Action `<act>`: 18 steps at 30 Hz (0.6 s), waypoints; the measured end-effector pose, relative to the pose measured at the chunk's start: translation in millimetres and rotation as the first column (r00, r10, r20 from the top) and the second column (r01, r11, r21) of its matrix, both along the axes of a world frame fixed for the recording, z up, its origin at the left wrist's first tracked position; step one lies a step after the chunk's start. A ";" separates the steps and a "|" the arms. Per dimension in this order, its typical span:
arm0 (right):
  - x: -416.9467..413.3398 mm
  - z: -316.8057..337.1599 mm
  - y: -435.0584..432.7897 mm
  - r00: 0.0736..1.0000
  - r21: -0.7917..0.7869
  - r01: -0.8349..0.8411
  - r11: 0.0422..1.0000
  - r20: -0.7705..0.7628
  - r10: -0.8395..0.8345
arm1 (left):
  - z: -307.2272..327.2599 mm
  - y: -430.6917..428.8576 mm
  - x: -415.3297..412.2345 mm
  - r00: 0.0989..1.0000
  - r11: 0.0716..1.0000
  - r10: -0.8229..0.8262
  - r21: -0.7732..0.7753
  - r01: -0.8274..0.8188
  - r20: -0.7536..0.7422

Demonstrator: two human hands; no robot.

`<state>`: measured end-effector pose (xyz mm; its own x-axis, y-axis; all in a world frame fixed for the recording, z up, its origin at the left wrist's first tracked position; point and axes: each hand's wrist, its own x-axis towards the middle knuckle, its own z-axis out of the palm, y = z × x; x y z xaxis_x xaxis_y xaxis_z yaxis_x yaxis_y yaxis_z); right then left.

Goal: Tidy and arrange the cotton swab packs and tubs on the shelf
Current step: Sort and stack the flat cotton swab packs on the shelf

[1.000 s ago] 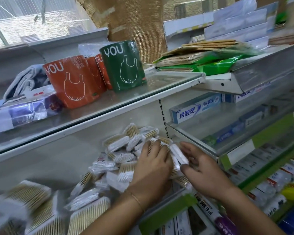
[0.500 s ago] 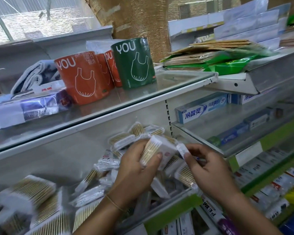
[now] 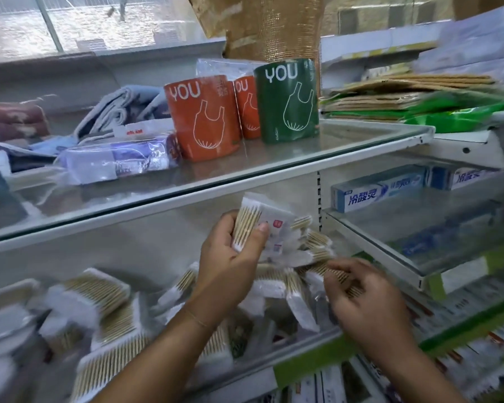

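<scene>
Gripping a fanned stack of swab packs [image 3: 256, 225] in my left hand [image 3: 233, 257] above the loose pile [image 3: 277, 286], with my right hand [image 3: 373, 303] at four o'clock too blurred to tell its grasp, I fear the slick wrappers could slide out.

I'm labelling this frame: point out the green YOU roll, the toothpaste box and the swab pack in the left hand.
green YOU roll [image 3: 287, 100], head view, printed front.
toothpaste box [image 3: 378, 191], head view, front face.
held swab pack [image 3: 246, 222], head view, wooden sticks.
</scene>
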<state>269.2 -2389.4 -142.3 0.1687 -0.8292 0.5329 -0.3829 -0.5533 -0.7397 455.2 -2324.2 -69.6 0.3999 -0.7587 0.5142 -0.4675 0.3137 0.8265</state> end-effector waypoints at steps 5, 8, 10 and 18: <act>25.2 28.2 8.2 0.998 -0.145 -0.033 0.989 0.056 0.042 | 2.4 15.9 18.0 0.999 0.999 0.047 -0.007 -0.047 0.028; 47.6 48.1 15.5 0.988 -0.156 -0.152 0.976 0.009 0.156 | 4.0 31.1 29.9 0.998 0.999 0.045 0.016 -0.046 0.051; 65.9 59.6 21.2 0.971 -0.150 -0.240 0.959 -0.053 0.235 | 4.9 42.8 41.7 0.994 0.998 0.053 0.019 -0.055 0.092; 148.0 90.9 61.7 0.896 -0.046 -0.416 0.908 -0.194 0.400 | 22.1 108.9 113.5 0.952 0.975 0.204 0.044 -0.219 0.227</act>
<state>417.2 -2327.7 -51.4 0.5800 -0.6206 0.5276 -0.2300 -0.7461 -0.6249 568.7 -2215.3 -47.5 0.4381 -0.7052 0.5574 -0.6895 0.1343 0.7118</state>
